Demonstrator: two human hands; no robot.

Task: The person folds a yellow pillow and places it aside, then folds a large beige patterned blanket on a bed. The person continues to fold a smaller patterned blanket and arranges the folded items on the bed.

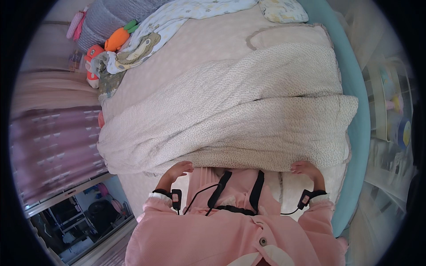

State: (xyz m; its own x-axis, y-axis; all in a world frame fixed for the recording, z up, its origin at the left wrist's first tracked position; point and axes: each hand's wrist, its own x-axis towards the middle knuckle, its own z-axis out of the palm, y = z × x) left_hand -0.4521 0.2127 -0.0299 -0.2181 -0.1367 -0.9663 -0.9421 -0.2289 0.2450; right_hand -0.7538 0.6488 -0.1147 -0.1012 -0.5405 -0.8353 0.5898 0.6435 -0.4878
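Note:
A pale patterned blanket lies creased across the bed in front of me. My left hand is at the blanket's near edge, fingers bent inward; whether they grip the fabric cannot be told. At the same edge, farther right, my right hand has its fingers curled toward the middle, and its hold is also unclear. Each wrist wears a black strap with a small device and a cable. Between the hands, pink clothing with black straps meets the blanket's edge.
A light sheet covers the mattress, with a teal bed border along the right. An orange carrot plush and a patterned cloth lie at the upper left. Purple curtains hang left; a storage rack stands right.

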